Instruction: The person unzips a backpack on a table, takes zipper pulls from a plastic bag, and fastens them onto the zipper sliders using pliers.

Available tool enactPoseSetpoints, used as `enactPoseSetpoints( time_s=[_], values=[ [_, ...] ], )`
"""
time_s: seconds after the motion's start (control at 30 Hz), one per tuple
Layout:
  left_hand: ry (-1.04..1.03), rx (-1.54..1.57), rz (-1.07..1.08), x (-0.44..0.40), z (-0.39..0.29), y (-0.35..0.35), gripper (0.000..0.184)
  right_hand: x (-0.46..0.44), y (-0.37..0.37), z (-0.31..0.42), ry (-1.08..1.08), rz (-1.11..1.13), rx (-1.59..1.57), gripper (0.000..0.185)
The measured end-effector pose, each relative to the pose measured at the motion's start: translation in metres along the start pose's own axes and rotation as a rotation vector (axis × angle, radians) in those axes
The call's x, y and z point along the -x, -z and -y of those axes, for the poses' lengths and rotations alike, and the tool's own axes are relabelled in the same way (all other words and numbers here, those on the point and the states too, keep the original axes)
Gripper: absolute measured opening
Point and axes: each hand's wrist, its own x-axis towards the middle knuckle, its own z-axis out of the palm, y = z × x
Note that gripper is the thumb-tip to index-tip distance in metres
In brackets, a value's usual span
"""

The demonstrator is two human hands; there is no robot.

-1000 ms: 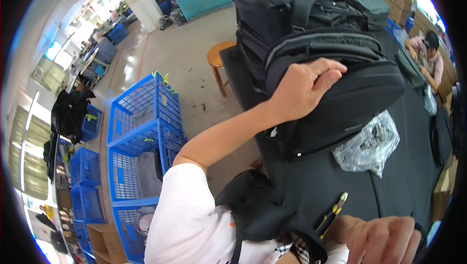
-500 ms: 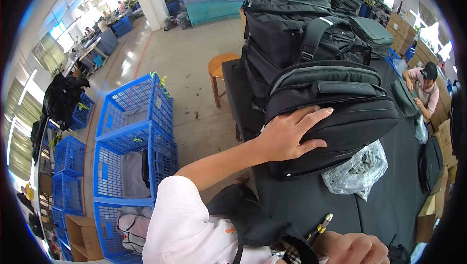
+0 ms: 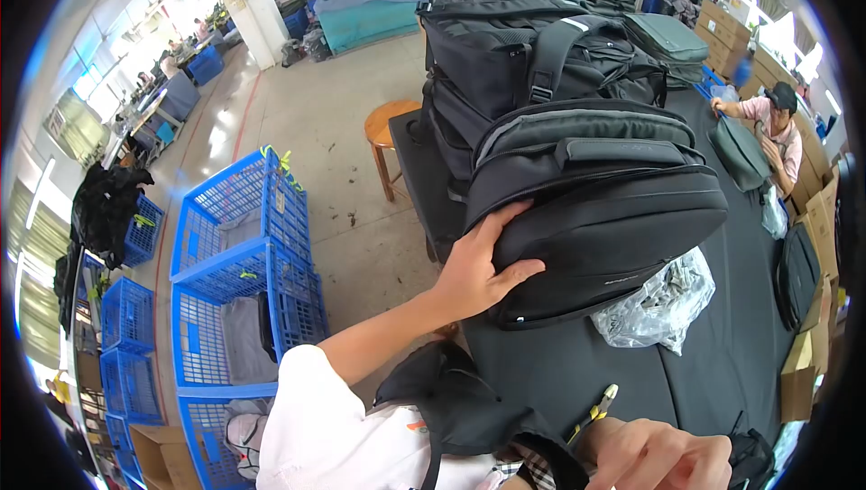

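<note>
A black backpack (image 3: 613, 215) lies on the black-covered table, its padded grey-lined back panel and top handle towards the far side. My left hand (image 3: 487, 264) grips the near left edge of this backpack, thumb on the front face and fingers reaching in at the zip seam. At the bottom of the view my right hand (image 3: 663, 454) is closed, fingers curled; what it holds, if anything, is hidden. Beside its wrist a yellow-and-black tool (image 3: 595, 411) with a pale tip sticks out. A clear plastic bag (image 3: 663, 305) of small grey pieces rests against the backpack.
More black backpacks (image 3: 487, 57) are stacked behind, with taller grey piles beyond. Blue crates (image 3: 244, 260) stand on the floor at left, near a wooden stool (image 3: 383, 129). Across the table (image 3: 559, 373) a co-worker (image 3: 783, 134) handles a dark green bag (image 3: 735, 154).
My left hand has slid left and down from the backpack's front to its left edge. My right hand has shifted slightly, its fingers showing more. The co-worker's arm has lifted outwards.
</note>
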Motion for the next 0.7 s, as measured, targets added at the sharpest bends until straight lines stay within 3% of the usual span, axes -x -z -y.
enactPoseSetpoints(
  time_s=[0.13,0.3,0.33,0.4,0.53,0.7],
  values=[
    [-0.039,0.194,-0.030,-0.004,0.001,-0.021,0.068,0.001,0.010,0.001,0.000,0.118,0.061,0.016],
    [-0.001,0.207,0.008,-0.009,-0.002,-0.033,0.062,0.000,0.020,0.003,0.005,0.298,0.060,0.016],
    [0.015,0.200,0.030,-0.010,-0.003,-0.034,0.057,0.002,0.014,0.005,0.013,0.296,0.070,0.016],
    [0.007,0.243,0.048,-0.009,-0.004,-0.035,0.048,0.006,-0.002,0.008,0.037,0.001,0.093,0.012],
    [-0.014,0.342,0.010,-0.005,-0.006,-0.040,0.031,0.008,0.003,0.009,0.150,0.096,0.174,0.009],
    [-0.042,0.332,-0.033,-0.003,-0.007,-0.046,0.027,0.019,0.010,0.010,0.132,0.131,0.214,0.007]
  ],
)
